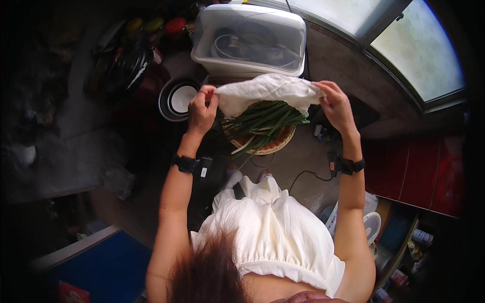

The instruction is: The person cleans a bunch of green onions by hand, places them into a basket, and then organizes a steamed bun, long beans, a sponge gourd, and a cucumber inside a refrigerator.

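A white cloth (271,89) is stretched between my two hands. My left hand (202,110) pinches its left corner, and my right hand (335,104) grips the right end. Below and partly behind the cloth, long green leafy stalks (267,121), possibly chives or scallions, lie across a round woven basket (278,146). Some stalks hang over the basket's front rim. The cloth hides the far side of the basket. Just left of my left hand sit nested round bowls, the inner one a white bowl (183,99).
A lidded translucent plastic bin (248,41) with metal cookware inside stands behind the cloth. Windows (420,49) line the upper right. Red cabinet fronts (416,172) stand at right, above open shelves with containers. A black pot (129,70) and jars crowd the left. A cable (308,172) hangs near my right wrist.
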A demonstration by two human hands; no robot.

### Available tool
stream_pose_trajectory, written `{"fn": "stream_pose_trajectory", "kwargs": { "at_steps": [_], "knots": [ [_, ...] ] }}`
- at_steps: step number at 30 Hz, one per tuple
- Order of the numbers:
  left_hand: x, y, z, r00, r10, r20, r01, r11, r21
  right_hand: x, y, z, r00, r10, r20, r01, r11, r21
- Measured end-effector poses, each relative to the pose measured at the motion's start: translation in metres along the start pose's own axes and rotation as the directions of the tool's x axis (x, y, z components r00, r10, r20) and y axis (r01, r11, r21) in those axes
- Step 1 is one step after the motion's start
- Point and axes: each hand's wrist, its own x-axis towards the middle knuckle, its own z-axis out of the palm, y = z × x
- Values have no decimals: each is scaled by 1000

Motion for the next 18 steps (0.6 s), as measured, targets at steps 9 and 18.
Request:
{"fn": "stream_pose_trajectory", "kwargs": {
  "at_steps": [9,18],
  "knots": [
    [-59,-1,-36,791,-215,572,76,963,257,-36,43,24,943,213,257,-110,924,-366],
    [-44,22,-33,902,-50,430,-17,989,150,-31,18,35,954,0,-299,11,999,36]
  ]
}}
